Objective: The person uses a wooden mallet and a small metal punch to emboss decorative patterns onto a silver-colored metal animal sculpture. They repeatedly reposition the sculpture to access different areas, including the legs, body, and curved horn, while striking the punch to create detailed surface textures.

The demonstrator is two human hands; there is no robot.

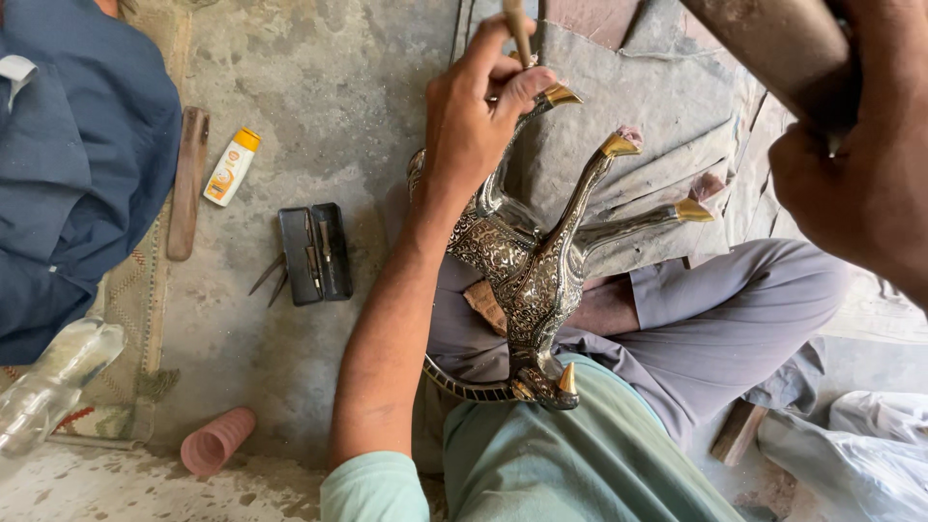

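An ornate silver metal animal figure (527,275) with engraved patterns lies upside down on my lap, its legs with gold hooves pointing up and away. My left hand (478,106) grips one upturned leg near its gold hoof and also pinches a thin wooden stick-like tool (517,29) against it. Raised at the top right, my right hand (860,184) is closed around a thick brown hammer-like handle (773,43), well above the figure. The figure's head with a gold horn (567,379) rests against my green shirt.
On the concrete floor lie a black open tool case (314,253), dark pincers (271,278), a yellow-capped bottle (230,167), a wooden stick (186,184), a pink ribbed cup (217,442) and a clear plastic bottle (53,387). Another person in blue clothes (77,155) sits at left.
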